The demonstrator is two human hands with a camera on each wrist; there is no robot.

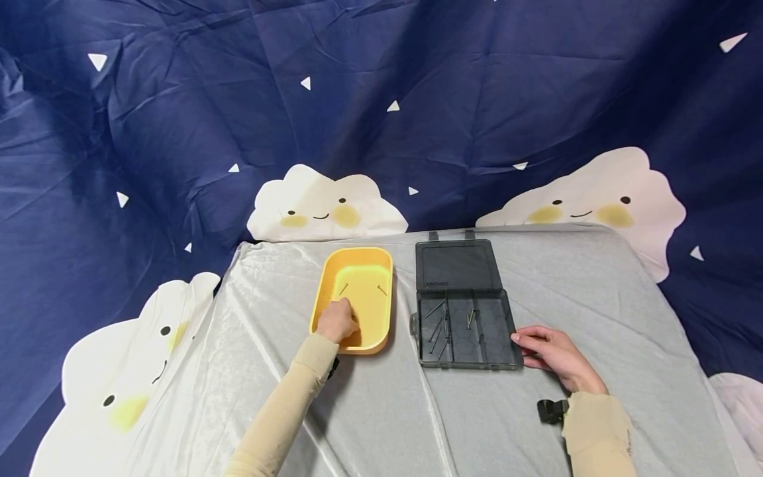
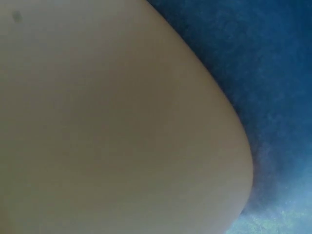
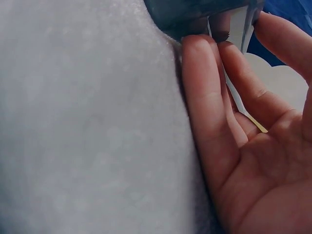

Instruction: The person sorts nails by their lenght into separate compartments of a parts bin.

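Note:
My left hand (image 1: 338, 320) reaches down into a yellow tray (image 1: 374, 344), over its near left part. Its fingertips are hidden, so whatever they hold cannot be seen; blurred skin (image 2: 122, 122) fills most of the left wrist view. Two thin screws (image 1: 343, 289) lie farther back in the tray. To the right lies a dark, see-through compartment case (image 1: 495, 331) with its lid laid back. Several long screws (image 1: 438, 334) are in its left compartment, and a few brassy ones (image 1: 471, 318) sit in the middle. My right hand (image 1: 554, 354) holds the case's right wall between thumb and fingers.
A light grey velvety cloth (image 1: 477, 424) covers the table under both containers. The case's lid (image 1: 457, 264) reaches close to the table's back edge. Behind hangs a dark blue curtain (image 1: 357, 79) with printed clouds. A black strap (image 1: 551, 411) is on the right wrist.

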